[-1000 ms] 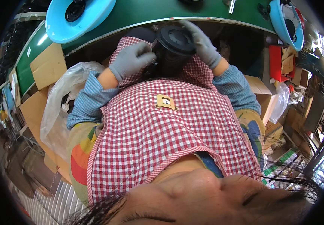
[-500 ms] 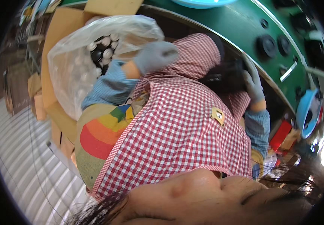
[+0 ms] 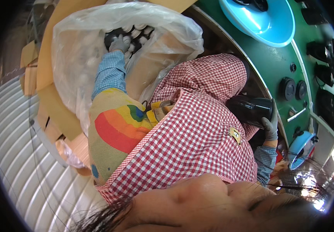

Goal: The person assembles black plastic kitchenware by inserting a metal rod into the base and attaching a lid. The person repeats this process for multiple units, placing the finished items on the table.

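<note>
My left hand point(image 3: 119, 44), in a grey glove, is down inside a large clear plastic bag point(image 3: 167, 27). Its fingers are curled on a black rounded part point(image 3: 112, 38) among several black and whitish knob-like parts point(image 3: 138, 33). On the other side, my right hand point(image 3: 270, 125), also gloved in grey, grips one end of a glossy black cylinder point(image 3: 251, 110). The cylinder lies on its side by my lap, next to the table edge. Part of that hand's grip is hidden behind the cylinder.
The bag lines a cardboard box point(image 3: 51, 69) at my left. A green table point(image 3: 248, 48) curves along the far right, bearing a blue basin point(image 3: 283, 23), black round discs point(image 3: 287, 88) and a smaller blue basin point(image 3: 302, 149). Corrugated grey metal point(image 3: 23, 154) is at lower left.
My left hand has moved from over my lap into the bag, onto the black part. My right hand still holds the black cylinder, now seen more clearly. The whole view has shifted.
</note>
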Demonstrator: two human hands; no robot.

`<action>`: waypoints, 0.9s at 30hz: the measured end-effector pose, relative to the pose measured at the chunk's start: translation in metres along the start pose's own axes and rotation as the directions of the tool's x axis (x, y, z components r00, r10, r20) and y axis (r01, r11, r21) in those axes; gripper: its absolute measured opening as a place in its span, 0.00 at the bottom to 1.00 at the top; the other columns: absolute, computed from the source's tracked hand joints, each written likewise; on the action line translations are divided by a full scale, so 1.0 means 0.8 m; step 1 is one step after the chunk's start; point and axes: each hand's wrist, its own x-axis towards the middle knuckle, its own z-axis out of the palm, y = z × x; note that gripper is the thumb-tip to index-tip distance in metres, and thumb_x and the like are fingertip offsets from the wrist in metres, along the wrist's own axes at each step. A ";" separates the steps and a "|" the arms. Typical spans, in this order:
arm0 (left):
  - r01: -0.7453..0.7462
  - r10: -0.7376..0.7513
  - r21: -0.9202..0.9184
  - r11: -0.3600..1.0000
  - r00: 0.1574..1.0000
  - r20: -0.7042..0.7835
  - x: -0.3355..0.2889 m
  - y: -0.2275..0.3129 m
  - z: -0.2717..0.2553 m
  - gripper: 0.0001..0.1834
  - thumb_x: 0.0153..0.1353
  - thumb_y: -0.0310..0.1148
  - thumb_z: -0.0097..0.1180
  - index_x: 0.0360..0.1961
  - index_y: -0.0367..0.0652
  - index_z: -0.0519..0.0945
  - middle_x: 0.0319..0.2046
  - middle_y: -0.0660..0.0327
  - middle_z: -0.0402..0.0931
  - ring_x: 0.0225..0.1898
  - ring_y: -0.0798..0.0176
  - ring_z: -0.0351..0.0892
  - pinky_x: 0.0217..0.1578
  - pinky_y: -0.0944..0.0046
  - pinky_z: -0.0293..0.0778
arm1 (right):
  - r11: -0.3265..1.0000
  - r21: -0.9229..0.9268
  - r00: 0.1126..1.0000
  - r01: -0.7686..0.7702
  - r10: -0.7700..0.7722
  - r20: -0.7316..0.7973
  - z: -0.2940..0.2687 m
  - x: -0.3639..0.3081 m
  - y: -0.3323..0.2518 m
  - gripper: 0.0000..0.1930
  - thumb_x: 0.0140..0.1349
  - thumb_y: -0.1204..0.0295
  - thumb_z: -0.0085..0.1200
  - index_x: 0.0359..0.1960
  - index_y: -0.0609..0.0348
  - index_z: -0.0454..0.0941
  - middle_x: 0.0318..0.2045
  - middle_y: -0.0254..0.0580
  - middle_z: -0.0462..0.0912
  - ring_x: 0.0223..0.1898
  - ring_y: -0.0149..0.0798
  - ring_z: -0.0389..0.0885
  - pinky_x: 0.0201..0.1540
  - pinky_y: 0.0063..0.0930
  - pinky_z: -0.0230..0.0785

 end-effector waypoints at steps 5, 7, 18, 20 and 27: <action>0.211 -0.208 0.003 0.977 0.964 -0.163 -0.046 -0.001 0.008 0.39 0.61 0.63 0.58 0.67 0.53 0.68 0.63 0.50 0.69 0.64 0.46 0.73 0.59 0.43 0.74 | 0.823 0.564 0.965 0.074 0.083 -0.248 -0.044 -0.034 -0.016 0.54 0.53 0.51 0.70 0.77 0.59 0.53 0.64 0.53 0.73 0.64 0.55 0.75 0.66 0.46 0.71; 0.153 -0.120 0.202 0.967 0.979 -0.165 -0.075 0.043 -0.023 0.35 0.63 0.57 0.59 0.64 0.48 0.70 0.62 0.50 0.69 0.62 0.45 0.75 0.59 0.43 0.74 | 0.609 0.778 0.900 0.153 0.239 -0.364 -0.104 -0.082 0.073 0.49 0.59 0.55 0.66 0.77 0.55 0.53 0.61 0.53 0.78 0.62 0.57 0.77 0.64 0.49 0.73; -0.456 0.746 -0.889 0.052 0.609 -0.269 -0.319 0.170 -0.151 0.42 0.46 0.41 0.76 0.61 0.34 0.74 0.55 0.51 0.78 0.54 0.57 0.81 0.54 0.56 0.80 | 0.173 0.947 0.963 0.269 -0.028 -0.269 -0.003 0.053 0.052 0.40 0.60 0.43 0.60 0.69 0.54 0.70 0.67 0.47 0.75 0.67 0.53 0.73 0.69 0.59 0.65; -0.459 0.828 -0.886 -0.064 0.472 -0.304 -0.334 0.252 -0.163 0.41 0.46 0.38 0.76 0.61 0.35 0.73 0.55 0.52 0.78 0.54 0.58 0.81 0.54 0.57 0.81 | 0.165 0.955 0.969 0.247 -0.060 -0.241 0.008 0.060 0.036 0.44 0.58 0.41 0.61 0.71 0.54 0.66 0.68 0.49 0.72 0.68 0.55 0.71 0.70 0.60 0.64; -0.763 0.610 -0.343 -0.548 -0.083 -0.788 -0.395 0.454 -0.143 0.49 0.49 0.50 0.78 0.66 0.40 0.66 0.57 0.53 0.76 0.55 0.57 0.80 0.57 0.60 0.80 | 0.258 0.907 0.942 0.331 -0.150 -0.301 0.030 0.042 0.007 0.43 0.59 0.42 0.59 0.70 0.57 0.67 0.66 0.50 0.74 0.66 0.53 0.73 0.68 0.56 0.67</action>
